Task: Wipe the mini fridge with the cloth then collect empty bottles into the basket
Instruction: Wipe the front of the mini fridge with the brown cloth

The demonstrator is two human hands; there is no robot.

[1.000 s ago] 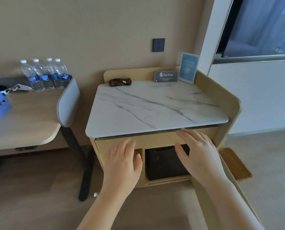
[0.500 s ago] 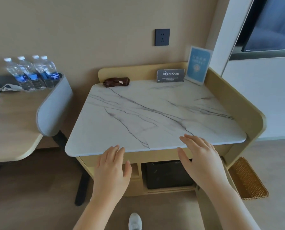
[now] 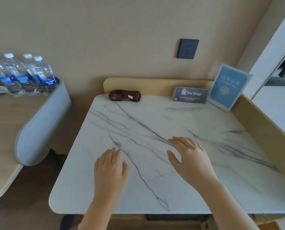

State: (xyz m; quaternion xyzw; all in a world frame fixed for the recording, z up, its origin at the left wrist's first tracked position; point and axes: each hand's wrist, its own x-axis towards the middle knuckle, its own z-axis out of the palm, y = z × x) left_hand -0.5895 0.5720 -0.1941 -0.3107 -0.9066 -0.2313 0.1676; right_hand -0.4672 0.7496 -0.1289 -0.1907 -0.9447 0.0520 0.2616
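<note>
A folded dark brown cloth (image 3: 124, 95) lies at the back left of the white marble cabinet top (image 3: 155, 127). My left hand (image 3: 110, 168) and my right hand (image 3: 190, 158) hover over the front half of the marble, fingers spread, holding nothing, well short of the cloth. Several clear water bottles (image 3: 22, 75) with blue labels stand on the wooden desk (image 3: 4, 123) at the far left. The mini fridge under the top is hidden except for a dark strip (image 3: 175, 217) at the bottom. A sliver of woven basket (image 3: 269, 226) shows at the bottom right.
A dark "The Shop" card (image 3: 190, 95) and a blue sign (image 3: 229, 87) stand at the back right of the top. A wooden rim (image 3: 263, 123) borders the back and right sides. A grey curved panel (image 3: 40, 123) ends the desk. A wall socket (image 3: 187, 48) sits above.
The view has moved closer and higher over the cabinet. Both hands have advanced from the front edge to above the marble top; the fridge and basket have slipped almost out of view.
</note>
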